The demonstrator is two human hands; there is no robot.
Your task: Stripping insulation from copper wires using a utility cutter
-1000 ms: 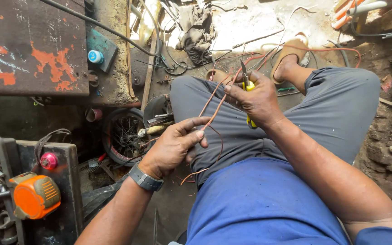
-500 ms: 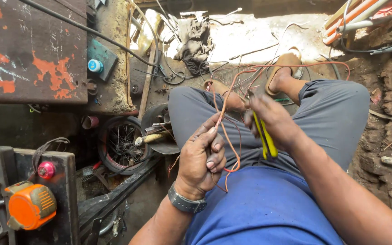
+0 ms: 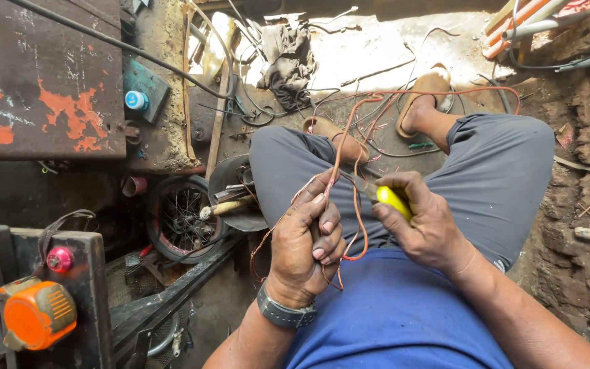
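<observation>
Reddish-brown wires (image 3: 358,205), thin and tangled, looping over the lap at frame centre, left hand (image 3: 305,249) pinching them in a closed grip, right hand (image 3: 421,222) clasping a yellow-handled tool (image 3: 393,200) touching them.

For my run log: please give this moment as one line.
left hand: grips wires | right hand: holds yellow tool at wires | seated, wires over lap

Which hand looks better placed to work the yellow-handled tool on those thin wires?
Probably the right hand: it grips the yellow-handled tool, tip toward the wires. The left hand is busy pinching them.
</observation>
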